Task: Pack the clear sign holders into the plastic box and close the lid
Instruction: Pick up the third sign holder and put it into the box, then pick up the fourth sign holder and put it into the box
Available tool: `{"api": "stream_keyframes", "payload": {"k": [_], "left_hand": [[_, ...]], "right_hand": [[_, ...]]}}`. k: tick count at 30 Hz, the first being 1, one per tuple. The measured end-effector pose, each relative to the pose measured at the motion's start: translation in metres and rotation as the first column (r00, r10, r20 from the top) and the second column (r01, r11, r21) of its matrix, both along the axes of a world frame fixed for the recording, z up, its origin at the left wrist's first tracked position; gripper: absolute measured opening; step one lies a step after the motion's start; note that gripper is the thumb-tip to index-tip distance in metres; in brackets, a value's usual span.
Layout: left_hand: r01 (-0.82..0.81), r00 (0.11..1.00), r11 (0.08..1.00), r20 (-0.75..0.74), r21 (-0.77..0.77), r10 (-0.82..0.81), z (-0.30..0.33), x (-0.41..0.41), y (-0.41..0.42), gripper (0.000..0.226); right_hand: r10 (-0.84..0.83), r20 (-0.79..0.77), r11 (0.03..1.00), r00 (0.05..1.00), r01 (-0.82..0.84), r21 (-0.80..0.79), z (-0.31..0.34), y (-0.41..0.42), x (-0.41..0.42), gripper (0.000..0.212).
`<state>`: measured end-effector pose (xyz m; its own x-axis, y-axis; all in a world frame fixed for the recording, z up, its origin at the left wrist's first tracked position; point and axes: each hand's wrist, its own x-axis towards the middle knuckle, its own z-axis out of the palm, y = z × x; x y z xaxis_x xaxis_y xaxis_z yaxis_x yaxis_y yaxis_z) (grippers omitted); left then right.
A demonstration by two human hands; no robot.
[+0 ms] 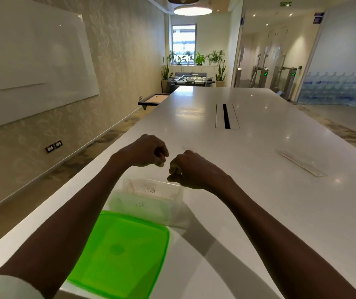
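Both fists, left hand [149, 151] and right hand [191, 169], curled above box [151, 203].

Green lid [121, 253] cut off below

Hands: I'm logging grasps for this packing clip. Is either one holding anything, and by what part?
Cannot tell. The left hand and right hand are both curled into fists above the plastic box, possibly pinching something clear, but no object is visible.

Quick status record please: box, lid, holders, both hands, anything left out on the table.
box: clear plastic box on white table, open
lid: green lid off, lying flat nearer the person than the box
holders: sign holders upright in box, one reads DOG
left hand: fisted above box
right hand: fisted above box
left out: one flat clear holder, far right
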<state>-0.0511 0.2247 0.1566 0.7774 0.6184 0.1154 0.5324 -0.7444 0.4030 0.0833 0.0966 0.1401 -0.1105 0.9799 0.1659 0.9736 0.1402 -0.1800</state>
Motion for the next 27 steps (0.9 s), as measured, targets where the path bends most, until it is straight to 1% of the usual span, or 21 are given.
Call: {"api": "stream_keyframes", "payload": {"k": [2, 6, 8, 11, 14, 16, 19, 24, 26, 27], "left_hand": [[0.012, 0.994, 1.0, 0.106, 0.012, -0.013, 0.003, 0.017, -0.013, 0.032], [0.006, 0.963, 0.999, 0.268, 0.038, -0.016, -0.002, 0.051, -0.036, 0.027], [-0.018, 0.937, 1.0, 0.348, -0.007, 0.02, -0.009, 0.069, -0.043, 0.024], [-0.065, 0.907, 0.995, 0.412, -0.075, 0.09, -0.02, 0.099, -0.053, 0.024], [-0.116, 0.858, 0.971, 0.471, -0.211, 0.205, -0.03, 0.128, -0.063, 0.024], [-0.156, 0.816, 0.939, 0.495, -0.307, 0.298, -0.039, 0.145, -0.065, 0.026], [-0.223, 0.755, 0.883, 0.499, -0.413, 0.425, -0.053, 0.165, -0.065, 0.032], [-0.297, 0.628, 0.741, 0.461, -0.603, 0.627, -0.078, 0.185, -0.06, 0.038], [-0.306, 0.578, 0.691, 0.448, -0.655, 0.682, -0.088, 0.19, -0.058, 0.036], [-0.306, 0.556, 0.668, 0.443, -0.678, 0.704, -0.092, 0.193, -0.056, 0.032]], "right_hand": [[-0.038, -0.046, 0.998, 0.998, 0.041, 0.053, 0.003, -0.009, 0.016, 0.022], [-0.108, -0.12, 0.981, 0.987, 0.126, 0.148, 0.001, -0.027, 0.05, 0.019], [-0.149, -0.133, 0.969, 0.98, 0.171, 0.176, -0.004, -0.035, 0.066, 0.019], [-0.212, -0.154, 0.954, 0.965, 0.238, 0.18, -0.017, -0.044, 0.092, 0.017], [-0.255, -0.186, 0.948, 0.949, 0.283, 0.145, -0.034, -0.053, 0.116, 0.015], [-0.277, -0.203, 0.945, 0.939, 0.305, 0.12, -0.042, -0.058, 0.129, 0.014], [-0.318, -0.231, 0.931, 0.919, 0.348, 0.105, -0.052, -0.063, 0.145, 0.013], [-0.415, -0.296, 0.89, 0.86, 0.451, 0.062, -0.068, -0.06, 0.16, 0.01], [-0.454, -0.342, 0.862, 0.823, 0.503, 0.066, -0.074, -0.053, 0.163, 0.008], [-0.47, -0.369, 0.848, 0.802, 0.527, 0.064, -0.077, -0.049, 0.165, 0.008]]}}
